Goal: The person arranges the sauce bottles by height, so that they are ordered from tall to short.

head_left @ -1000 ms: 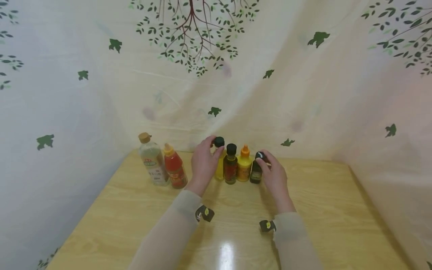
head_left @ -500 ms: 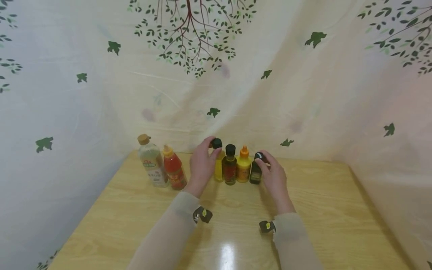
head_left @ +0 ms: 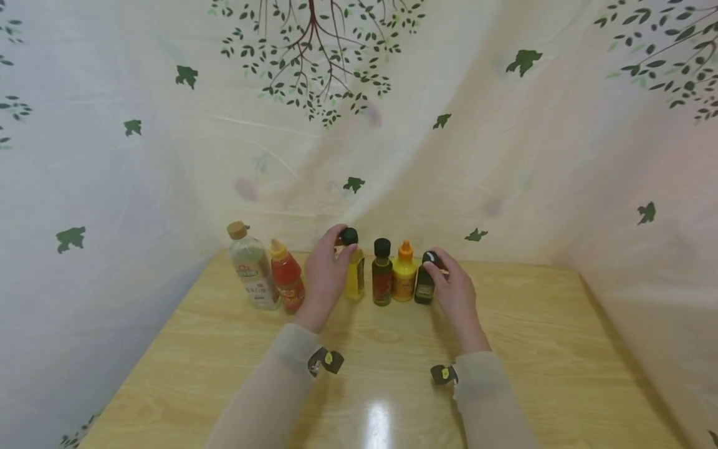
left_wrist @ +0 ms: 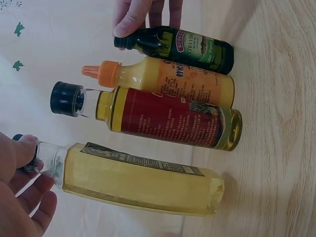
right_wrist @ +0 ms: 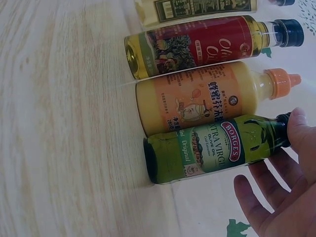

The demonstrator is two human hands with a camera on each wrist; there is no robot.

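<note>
Along the back of the wood-grain tabletop (head_left: 538, 324), six bottles in a rough row. Left hand (head_left: 327, 268): fingers bent in, pinching the dark cap (head_left: 349, 236) and neck of the yellow oil bottle (left_wrist: 143, 180); bottle about upright, can't tell if its base touches down. Visible gap between it and the red-label bottle (left_wrist: 158, 116) on its right. Right hand (head_left: 457, 290): thumb and fingers curled on the black cap (right_wrist: 282, 129) of the green olive oil bottle (right_wrist: 217, 148), upright at the row's right end. Next to that one, mustard bottle (right_wrist: 202, 96) with orange nozzle, then red-label bottle, these three close together. Far left: clear bottle (head_left: 255, 274), tan cap, just beside red sauce bottle (head_left: 287, 279), yellow cap. Pale cloth (head_left: 505, 174) behind, printed with leafy branches. Light sleeves (head_left: 260, 386) on both arms.
</note>
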